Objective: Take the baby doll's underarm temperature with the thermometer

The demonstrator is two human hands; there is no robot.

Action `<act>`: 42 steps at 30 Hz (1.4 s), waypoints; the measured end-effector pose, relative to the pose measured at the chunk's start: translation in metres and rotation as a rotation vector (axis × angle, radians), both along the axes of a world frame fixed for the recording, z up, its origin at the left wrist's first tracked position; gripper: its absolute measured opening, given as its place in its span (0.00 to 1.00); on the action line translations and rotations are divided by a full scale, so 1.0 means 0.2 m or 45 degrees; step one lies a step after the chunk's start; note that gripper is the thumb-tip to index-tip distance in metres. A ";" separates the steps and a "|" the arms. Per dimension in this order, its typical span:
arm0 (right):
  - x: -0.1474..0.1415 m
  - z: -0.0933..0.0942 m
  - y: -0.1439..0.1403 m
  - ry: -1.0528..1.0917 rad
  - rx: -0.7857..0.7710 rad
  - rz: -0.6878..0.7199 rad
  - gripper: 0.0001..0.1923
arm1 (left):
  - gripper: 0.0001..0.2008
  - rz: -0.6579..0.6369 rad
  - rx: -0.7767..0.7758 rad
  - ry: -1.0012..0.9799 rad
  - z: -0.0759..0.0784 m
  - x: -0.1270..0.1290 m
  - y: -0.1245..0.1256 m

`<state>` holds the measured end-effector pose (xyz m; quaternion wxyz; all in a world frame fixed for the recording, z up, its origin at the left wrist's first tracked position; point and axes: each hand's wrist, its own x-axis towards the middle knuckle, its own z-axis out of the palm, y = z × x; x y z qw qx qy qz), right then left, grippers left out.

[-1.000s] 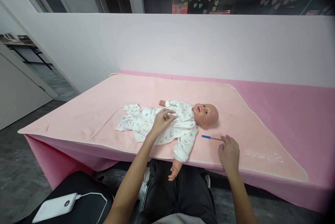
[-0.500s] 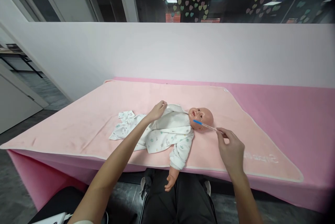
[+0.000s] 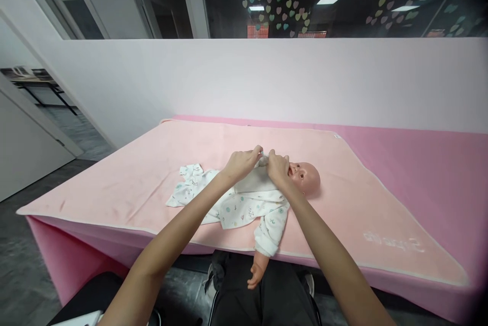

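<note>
A baby doll (image 3: 309,178) lies on its back, its head toward the right and its mouth open. It wears a white baby garment (image 3: 244,211) with small printed figures, and one bare forearm hangs over the near table edge. Over the doll's chest, my left hand (image 3: 244,164) pinches white cloth at the garment's far side. Close beside it, my right hand (image 3: 278,167) has its fingers closed near the doll's chin, partly covering the face. What the right fingers hold is hidden. The clear stick with a blue tip does not show now.
A peach blanket (image 3: 133,178) with a pale edge covers much of the pink tablecloth (image 3: 427,173). Behind the table stands a white wall (image 3: 305,82) under dark glass. My legs (image 3: 278,295) are below the near edge, and a white device (image 3: 78,320) lies at lower left.
My right hand has moved left from beside the doll's head to the chest, next to my left hand. The blue-tipped stick has gone out of sight. The view has shifted slightly.
</note>
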<state>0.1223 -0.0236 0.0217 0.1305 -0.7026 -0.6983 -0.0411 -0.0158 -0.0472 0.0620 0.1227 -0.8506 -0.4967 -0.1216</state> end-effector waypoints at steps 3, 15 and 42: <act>-0.03 -0.01 0.07 -0.032 -0.050 0.036 0.11 | 0.13 -0.031 -0.010 0.051 -0.02 -0.01 -0.03; 0.21 0.08 -0.09 0.027 0.215 0.298 0.10 | 0.20 0.006 -0.325 -0.099 0.14 -0.29 -0.06; 0.70 -0.33 -0.07 1.771 0.367 0.035 0.22 | 0.30 0.429 -0.588 -0.484 -0.45 -0.12 0.35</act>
